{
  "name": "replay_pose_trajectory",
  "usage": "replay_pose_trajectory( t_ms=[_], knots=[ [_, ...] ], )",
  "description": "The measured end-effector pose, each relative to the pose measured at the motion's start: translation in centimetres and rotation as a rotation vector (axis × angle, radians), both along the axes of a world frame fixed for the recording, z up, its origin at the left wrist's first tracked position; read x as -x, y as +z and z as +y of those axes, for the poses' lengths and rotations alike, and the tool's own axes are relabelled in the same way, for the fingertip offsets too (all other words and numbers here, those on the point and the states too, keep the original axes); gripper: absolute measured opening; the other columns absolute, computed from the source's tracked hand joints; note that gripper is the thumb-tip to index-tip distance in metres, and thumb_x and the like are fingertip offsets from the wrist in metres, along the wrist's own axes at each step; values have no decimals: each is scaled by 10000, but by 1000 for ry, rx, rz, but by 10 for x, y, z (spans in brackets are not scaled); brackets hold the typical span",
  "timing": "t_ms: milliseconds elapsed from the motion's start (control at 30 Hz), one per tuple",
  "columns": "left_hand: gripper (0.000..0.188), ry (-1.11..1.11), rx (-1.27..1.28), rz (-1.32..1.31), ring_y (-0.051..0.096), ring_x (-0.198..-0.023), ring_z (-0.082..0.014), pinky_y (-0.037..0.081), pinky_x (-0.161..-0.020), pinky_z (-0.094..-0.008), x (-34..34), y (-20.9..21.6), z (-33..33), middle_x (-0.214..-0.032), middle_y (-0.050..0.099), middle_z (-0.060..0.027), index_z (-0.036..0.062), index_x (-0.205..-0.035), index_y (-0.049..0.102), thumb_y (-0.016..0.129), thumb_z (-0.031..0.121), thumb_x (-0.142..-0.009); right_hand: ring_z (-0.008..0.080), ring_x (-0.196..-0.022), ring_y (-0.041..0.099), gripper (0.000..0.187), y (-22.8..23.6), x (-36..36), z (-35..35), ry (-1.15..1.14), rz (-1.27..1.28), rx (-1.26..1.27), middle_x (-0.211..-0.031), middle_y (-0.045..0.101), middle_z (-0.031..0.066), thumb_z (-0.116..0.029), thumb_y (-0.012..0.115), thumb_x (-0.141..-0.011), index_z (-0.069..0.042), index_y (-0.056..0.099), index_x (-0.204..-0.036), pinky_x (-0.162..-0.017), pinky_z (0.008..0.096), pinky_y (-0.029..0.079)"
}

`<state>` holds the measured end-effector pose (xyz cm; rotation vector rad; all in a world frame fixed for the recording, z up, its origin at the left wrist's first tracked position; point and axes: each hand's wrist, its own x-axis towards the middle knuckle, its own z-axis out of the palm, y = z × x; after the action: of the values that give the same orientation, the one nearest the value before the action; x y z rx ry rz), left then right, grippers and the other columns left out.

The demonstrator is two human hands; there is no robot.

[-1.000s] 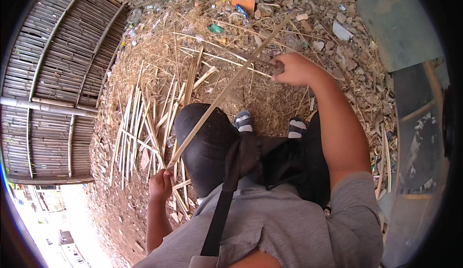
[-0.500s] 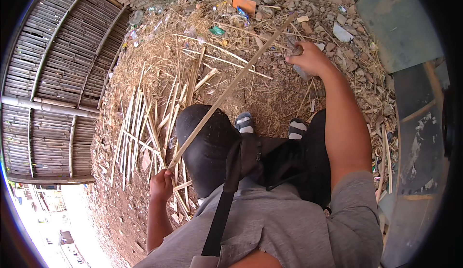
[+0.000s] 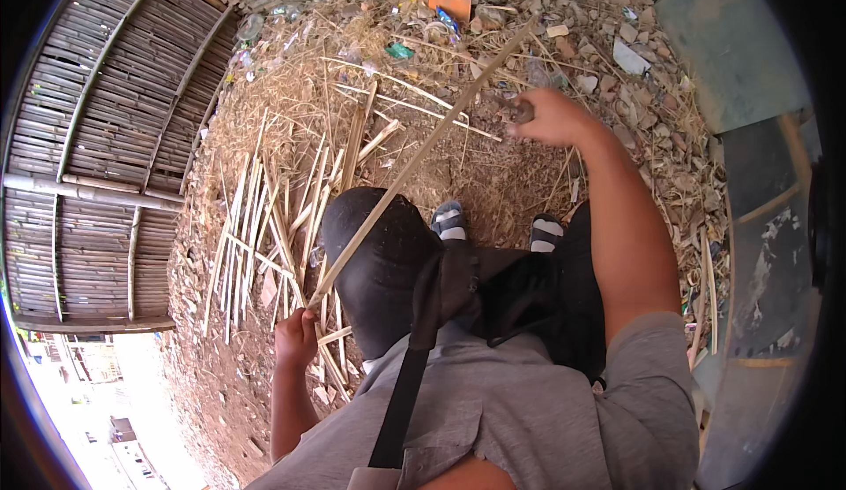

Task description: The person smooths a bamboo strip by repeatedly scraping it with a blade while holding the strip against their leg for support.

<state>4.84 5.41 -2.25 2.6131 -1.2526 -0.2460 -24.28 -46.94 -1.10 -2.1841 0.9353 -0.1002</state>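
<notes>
My left hand (image 3: 296, 338) is closed on the lower end of a long split bamboo strip (image 3: 414, 162). The strip slants up and away to the right, passing over my left knee (image 3: 374, 261). Out to the far right, my right hand (image 3: 555, 118) is closed round a tool with a brown rounded handle (image 3: 523, 111). Motion smears the rest of that tool, so its kind is unclear. The tool is apart from the strip, on its right side.
Several pale bamboo strips (image 3: 251, 234) lie on the ground to my left. A bamboo-slat panel (image 3: 97, 129) stands at the left. Rubble (image 3: 608, 58), dry straw and litter cover the far ground, and grey sheets (image 3: 740, 49) stand at the right.
My right hand has moved left with the tool, closer to the strip. My left hand and the strip have stayed almost in place.
</notes>
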Motion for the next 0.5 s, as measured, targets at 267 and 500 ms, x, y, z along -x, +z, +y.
replay_pose_trajectory(
  t_ms=[267, 500],
  knots=[
    [386, 24, -2, 1, 662, -627, -385, 498, -576, -455, 7, 3, -7, -670, 656, -172, 53, -881, 701, 470, 311, -1051, 307, -1028, 690, 515, -4, -10, 14, -135, -158, 3, -1080, 710, 185, -326, 796, -807, 1, 670, -1184, -885, 399, 527],
    [389, -3, 23, 8, 684, -668, -379, 518, -606, -453, 1, 2, 2, -706, 680, -174, 46, -892, 710, 471, 307, -1051, 299, -821, 677, 424, 14, -38, 58, 483, 29, 208, -824, 682, 140, -346, 829, -774, 9, 670, -942, -755, 442, 515]
  ],
)
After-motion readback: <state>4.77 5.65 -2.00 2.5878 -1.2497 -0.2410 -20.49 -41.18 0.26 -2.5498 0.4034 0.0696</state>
